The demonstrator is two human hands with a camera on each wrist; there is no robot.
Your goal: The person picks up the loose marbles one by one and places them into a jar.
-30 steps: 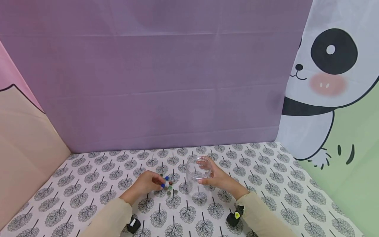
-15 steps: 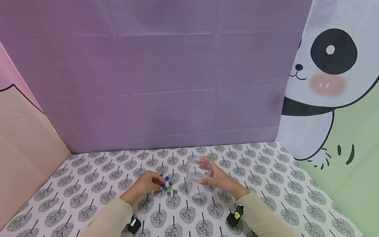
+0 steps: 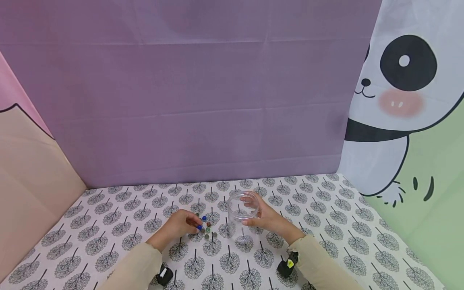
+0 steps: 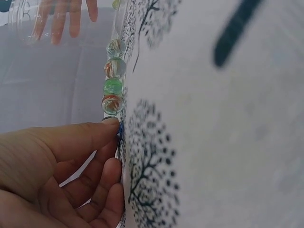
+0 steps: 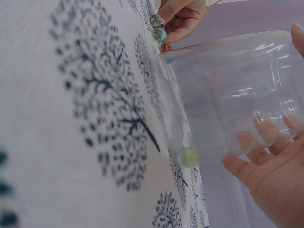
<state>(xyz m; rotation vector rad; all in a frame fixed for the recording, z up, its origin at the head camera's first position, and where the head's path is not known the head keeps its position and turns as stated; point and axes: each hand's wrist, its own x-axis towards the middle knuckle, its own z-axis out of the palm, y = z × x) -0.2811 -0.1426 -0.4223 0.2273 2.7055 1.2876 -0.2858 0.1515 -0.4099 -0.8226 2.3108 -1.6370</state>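
Observation:
At the left of a small group of glass marbles, my left hand (image 3: 180,222) pinches a blue marble (image 3: 199,227) between thumb and finger, down at the tabletop. That marble is mostly hidden by the thumb in the left wrist view. Around it lie another blue marble (image 3: 204,218), a green marble (image 4: 113,86), a red-brown marble (image 3: 208,224) and several more. My right hand (image 3: 267,219) grips a clear jar (image 3: 235,230) from its right side; the jar stands upright, mouth uncovered. A yellow-green marble (image 5: 188,156) shows at the jar's base; whether inside or beside it, I cannot tell.
A white cloth with black trees (image 3: 250,278) covers the table. Behind it hangs a purple cloth wall (image 3: 217,121). A beige panel (image 3: 32,173) bounds the left, a panda-print panel (image 3: 391,161) the right. Black wrist straps (image 3: 164,275) sit at both sleeves.

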